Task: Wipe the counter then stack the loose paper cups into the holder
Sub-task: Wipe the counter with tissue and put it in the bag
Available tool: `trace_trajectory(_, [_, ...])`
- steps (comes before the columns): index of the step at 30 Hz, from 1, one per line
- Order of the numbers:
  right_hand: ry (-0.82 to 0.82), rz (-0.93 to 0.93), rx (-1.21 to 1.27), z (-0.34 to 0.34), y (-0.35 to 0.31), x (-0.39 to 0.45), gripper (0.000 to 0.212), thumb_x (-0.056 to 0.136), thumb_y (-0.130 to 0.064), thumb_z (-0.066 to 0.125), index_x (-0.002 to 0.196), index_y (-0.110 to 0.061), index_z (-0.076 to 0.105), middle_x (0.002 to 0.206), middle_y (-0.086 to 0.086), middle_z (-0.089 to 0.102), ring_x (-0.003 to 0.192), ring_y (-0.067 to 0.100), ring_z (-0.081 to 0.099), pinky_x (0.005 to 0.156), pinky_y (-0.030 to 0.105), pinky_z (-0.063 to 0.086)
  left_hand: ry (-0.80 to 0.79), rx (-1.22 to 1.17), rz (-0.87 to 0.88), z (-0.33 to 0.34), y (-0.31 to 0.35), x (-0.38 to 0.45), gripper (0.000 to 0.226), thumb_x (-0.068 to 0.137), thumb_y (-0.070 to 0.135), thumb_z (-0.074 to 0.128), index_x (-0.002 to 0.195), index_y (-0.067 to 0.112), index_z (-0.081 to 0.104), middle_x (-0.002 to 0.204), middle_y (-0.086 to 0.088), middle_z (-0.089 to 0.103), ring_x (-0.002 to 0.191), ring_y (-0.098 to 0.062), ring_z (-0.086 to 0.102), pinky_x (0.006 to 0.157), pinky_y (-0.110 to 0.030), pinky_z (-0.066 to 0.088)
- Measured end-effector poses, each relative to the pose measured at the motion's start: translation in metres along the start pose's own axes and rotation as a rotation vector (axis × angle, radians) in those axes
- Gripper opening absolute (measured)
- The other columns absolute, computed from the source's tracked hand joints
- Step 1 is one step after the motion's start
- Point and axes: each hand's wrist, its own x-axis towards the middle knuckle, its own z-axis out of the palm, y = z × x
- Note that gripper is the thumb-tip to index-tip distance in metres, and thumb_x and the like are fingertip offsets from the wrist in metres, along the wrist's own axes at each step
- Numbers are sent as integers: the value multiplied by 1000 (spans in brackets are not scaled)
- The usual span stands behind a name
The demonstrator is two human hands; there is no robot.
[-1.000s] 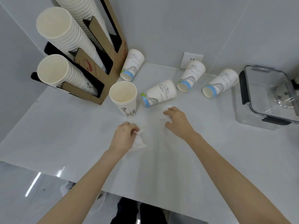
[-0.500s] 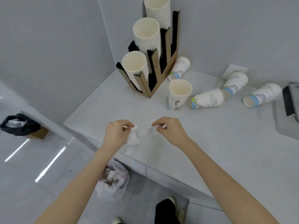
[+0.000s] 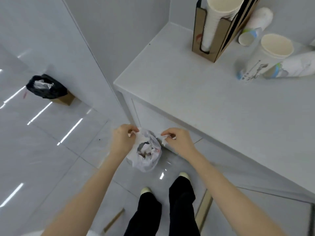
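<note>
On the worktop (image 3: 196, 92) stands 1 cardboard cup holder (image 3: 207, 35) with 1 column of nested cups (image 3: 214, 19) visible in it, and beside it are 3 loose paper cups in view: 1 upright cup (image 3: 265, 57) and 2 on their sides, 1 behind it (image 3: 255, 26) and 1 at the right edge (image 3: 296, 66). On the floor (image 3: 51, 159) are 2 rubbish bags, 1 white (image 3: 146, 160) and 1 black (image 3: 46, 87). 2 hands are in view, the left (image 3: 121, 140) and the right (image 3: 179, 139), each pinching 1 scrap of white tissue, at left (image 3: 137, 133) and at right (image 3: 164, 139); below them are 2 shoes (image 3: 145, 190).
</note>
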Motion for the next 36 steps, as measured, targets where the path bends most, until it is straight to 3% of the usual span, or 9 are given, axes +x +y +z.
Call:
trace_trajectory(4, [3, 99, -11, 45, 40, 16, 24, 81, 1, 54, 99, -7, 69, 102, 12, 71, 77, 11, 56, 64, -1, 40, -48, -22, -103, 38, -55, 3, 21, 76, -3, 57, 94, 3, 67, 109, -16, 64, 91, -30, 62, 82, -32, 47])
trace_trajectory(7, [-23, 173, -29, 82, 77, 34, 23, 83, -2, 54, 102, -6, 67, 106, 12, 68, 86, 16, 58, 71, 13, 44, -101, -66, -166, 76, -96, 7, 26, 74, -8, 56, 94, 3, 67, 112, -16, 61, 91, -26, 60, 78, -27, 45])
trace_trajectory(12, [-77, 207, -65, 146, 149, 68, 19, 84, -10, 56, 100, -10, 67, 97, 4, 65, 83, 15, 57, 72, 22, 40, -57, -120, -233, 146, -159, 31, 22, 74, -10, 53, 87, 0, 68, 103, -17, 66, 91, -26, 62, 76, -23, 45])
trace_trajectory(16, [-71, 203, -38, 191, 200, 100, 17, 84, -12, 56, 99, -14, 65, 92, 1, 67, 85, 21, 61, 77, 33, 49, 16, -187, -253, 200, -199, 57, 14, 75, -3, 58, 83, 3, 68, 91, -14, 69, 83, -24, 63, 74, -26, 48])
trace_trajectory(19, [-189, 227, -31, 215, 233, 127, 48, 86, -14, 56, 131, -21, 44, 127, 5, 60, 111, 22, 58, 90, 30, 45, 23, -216, -280, 236, -225, 76, 14, 79, 3, 58, 91, 5, 65, 87, -9, 66, 83, -23, 61, 67, -20, 43])
trace_trajectory(22, [-349, 262, -49, 229, 255, 145, 83, 84, -16, 61, 146, -27, 8, 150, 0, 36, 130, 22, 44, 98, 30, 38, -163, -135, -250, 263, -245, 87, 41, 83, 11, 57, 123, 9, 47, 101, -1, 52, 98, -27, 56, 74, -23, 36])
trace_trajectory(26, [-318, 260, -71, 221, 247, 147, 81, 85, -15, 59, 147, -30, 8, 153, 0, 33, 131, 21, 44, 106, 36, 40, -286, -12, -257, 253, -241, 83, 57, 87, 15, 53, 137, 7, 27, 139, -14, 38, 116, -31, 48, 89, -33, 40])
trace_trajectory(31, [-244, 242, 61, 180, 177, 123, 69, 87, -9, 55, 145, -21, 20, 147, 5, 40, 135, 20, 39, 110, 37, 37, -293, -71, -269, 196, -193, 67, 54, 86, 14, 54, 135, 8, 31, 141, -15, 38, 124, -31, 42, 98, -36, 38])
trace_trajectory(36, [-163, 149, 85, 124, 91, 79, 55, 88, -11, 54, 138, -18, 34, 132, 7, 52, 110, 16, 54, 94, 26, 42, -284, -104, -212, 124, -123, 43, 54, 86, 13, 55, 135, 11, 32, 138, -13, 43, 123, -28, 44, 92, -29, 36])
